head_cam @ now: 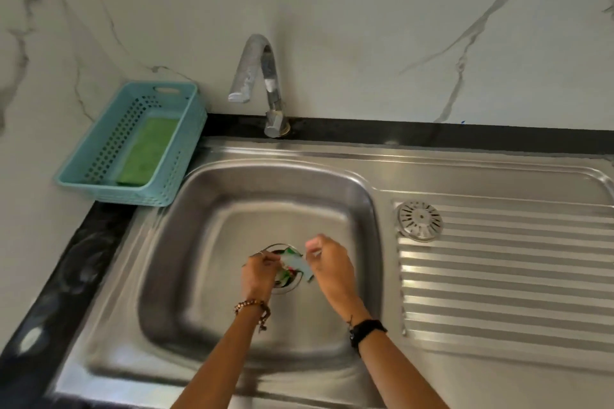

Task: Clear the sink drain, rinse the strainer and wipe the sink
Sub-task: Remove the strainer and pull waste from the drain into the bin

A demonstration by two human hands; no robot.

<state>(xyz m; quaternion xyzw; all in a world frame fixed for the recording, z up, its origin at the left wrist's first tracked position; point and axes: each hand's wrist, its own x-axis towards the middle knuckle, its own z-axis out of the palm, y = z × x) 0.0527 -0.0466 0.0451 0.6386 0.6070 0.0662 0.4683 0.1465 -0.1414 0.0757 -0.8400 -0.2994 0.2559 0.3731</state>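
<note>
Down at the bottom of the steel sink [206, 242], both hands meet over the open drain [285, 271]. Bits of debris [288, 272], green, red and pale, sit in and over the drain hole. The left hand [259, 271] has its fingers [262, 257] curled around a piece of this debris at the drain's left edge. The right hand [330, 264] pinches a pale blue-grey scrap [299, 265] just above the drain; motion blur hides the exact hold of its fingertips. A beaded bracelet [252, 305] circles the left wrist and a black band [367, 330] the right.

On the ribbed draining board [505, 276] to the right lies the round metal strainer [420, 220], near the basin's upper right corner and well apart from the hands. A curved tap [262, 83] stands behind the basin with its spout turned left, no water running. On the dark bench [83, 242] at the left rear corner, against the marble wall [398, 26], sits a light blue perforated basket [179, 146] holding a green scrub pad [149, 151].
</note>
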